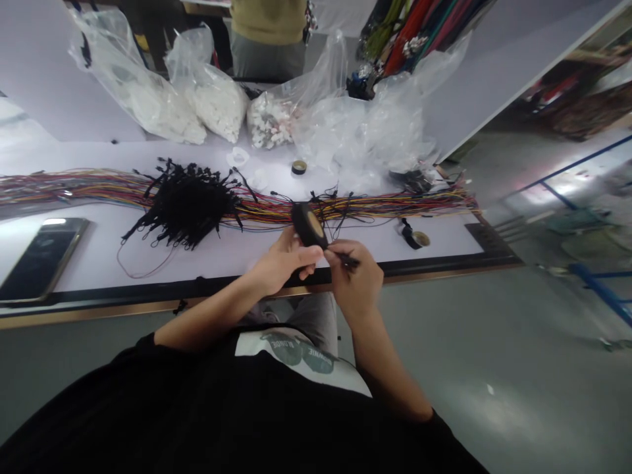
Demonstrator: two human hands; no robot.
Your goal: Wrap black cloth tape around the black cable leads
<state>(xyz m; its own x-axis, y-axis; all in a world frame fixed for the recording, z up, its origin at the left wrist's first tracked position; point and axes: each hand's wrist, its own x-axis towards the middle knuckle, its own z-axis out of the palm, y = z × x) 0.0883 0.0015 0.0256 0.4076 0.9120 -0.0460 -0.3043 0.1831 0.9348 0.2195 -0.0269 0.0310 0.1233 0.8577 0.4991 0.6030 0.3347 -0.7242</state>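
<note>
My left hand [282, 264] grips a roll of black tape [305, 227] with a tan core, held up over the front of the table. Right beside it, my right hand [356, 273] is closed in a pinch on a thin black wire end [349, 261], close to the tape roll's lower edge. Whether tape joins the two cannot be made out. Behind my hands a long bundle of red, yellow and dark wires [385, 207] runs across the white table [257, 253]. A dense heap of black connectors [187, 204] lies on the bundle to the left.
A phone [42, 260] lies at the left front. Spare tape rolls sit behind [299, 167] and at the right [417, 238]. Clear plastic bags of white parts [217, 105] line the back. Another person [269, 33] stands beyond. A dark edge strip [419, 268] borders the table.
</note>
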